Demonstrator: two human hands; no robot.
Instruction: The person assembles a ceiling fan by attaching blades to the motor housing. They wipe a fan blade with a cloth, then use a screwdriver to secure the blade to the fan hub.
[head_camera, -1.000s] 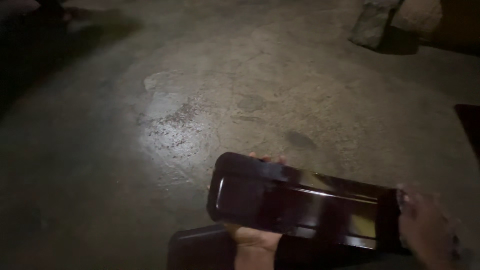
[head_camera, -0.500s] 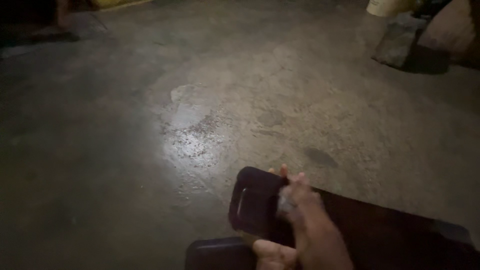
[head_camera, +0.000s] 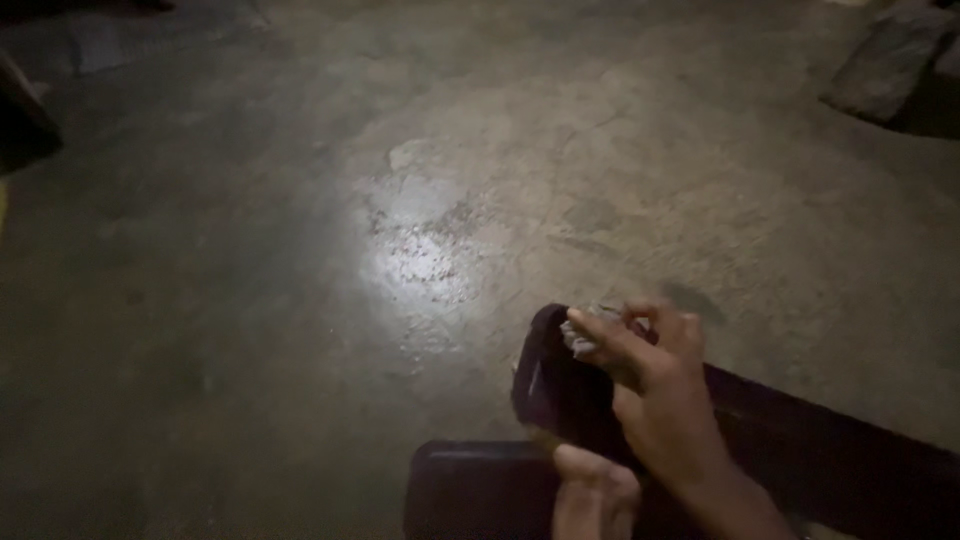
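A small pale, crumpled wad (head_camera: 583, 338), perhaps a cloth or a piece of paper, is being pinched between the bent fingers of the right hand (head_camera: 655, 385) and is being pressed on the rounded end of a long dark panel (head_camera: 800, 450). The hand is mostly closed around the wad. The left hand (head_camera: 592, 490) is being kept under the same end; only its knuckles and thumb are showing, and the fingers seem to be curled on the panel from below, although the grip itself is hidden.

The panel is being held tilted above the floor (head_camera: 300, 250), near the lower right corner of the view. It is looking smooth, glossy and hard, maybe plastic or lacquered metal, with rounded corners and a dark brownish colour. A second dark flat piece (head_camera: 470, 490) with rounded corners is lying under it on the floor.

As a judgement, the wiping is only at the near end; the long part toward the right is not yet being touched.

The floor is rough grey concrete, spotted, with one bright wet-looking patch (head_camera: 420, 255). A grey stone-like block (head_camera: 880, 65) is lying at the upper right corner.
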